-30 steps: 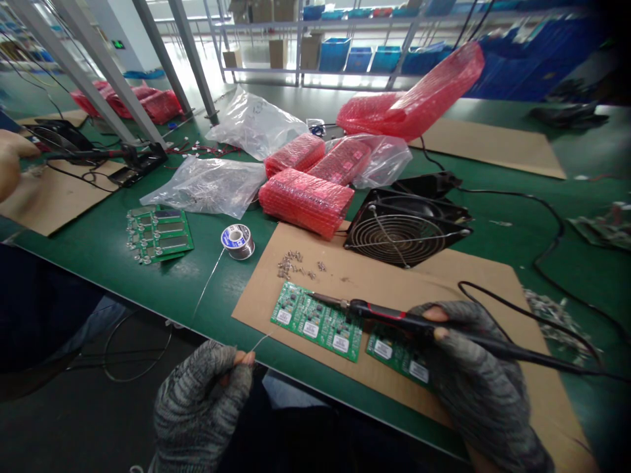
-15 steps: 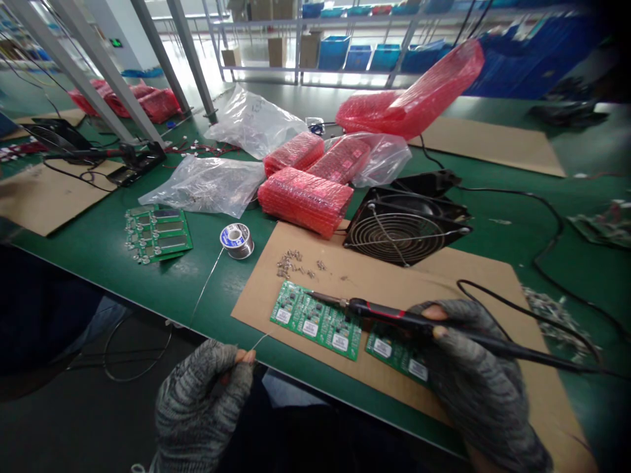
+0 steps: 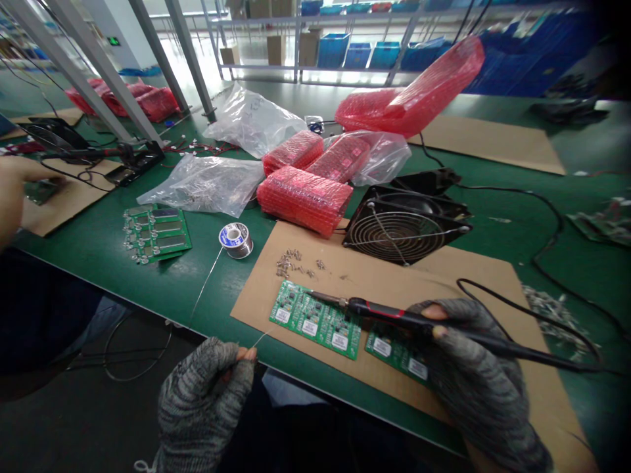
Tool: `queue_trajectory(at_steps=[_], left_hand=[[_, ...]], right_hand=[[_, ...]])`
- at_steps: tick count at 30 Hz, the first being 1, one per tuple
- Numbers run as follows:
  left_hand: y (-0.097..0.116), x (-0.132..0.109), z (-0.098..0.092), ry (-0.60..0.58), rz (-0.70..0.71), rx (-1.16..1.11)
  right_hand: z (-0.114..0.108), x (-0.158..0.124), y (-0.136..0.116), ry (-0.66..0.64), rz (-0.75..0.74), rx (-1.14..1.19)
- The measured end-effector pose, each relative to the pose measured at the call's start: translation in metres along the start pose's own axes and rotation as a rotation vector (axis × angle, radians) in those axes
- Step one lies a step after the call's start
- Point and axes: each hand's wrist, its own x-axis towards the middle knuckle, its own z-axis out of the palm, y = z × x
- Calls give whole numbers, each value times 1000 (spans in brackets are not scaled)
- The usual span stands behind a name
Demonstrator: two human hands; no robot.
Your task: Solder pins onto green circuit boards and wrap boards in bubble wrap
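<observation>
Hands have scarcely moved in the last second: the gloved right hand still grips the soldering iron over the green circuit board, the left hand apparently pinching solder wire, so soldering seems paused.

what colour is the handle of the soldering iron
Black with a red stripe along the soldering iron, held in the gloved right hand; the head view shows it.

Co-worker's hand back at left.
</observation>
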Motion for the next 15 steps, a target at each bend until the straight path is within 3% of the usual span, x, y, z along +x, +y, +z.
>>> queue_trajectory(at_steps=[15], left_hand=[[-1, -5, -1, 18, -82, -13]], right_hand=[[4, 1, -14, 108, 11, 120]])
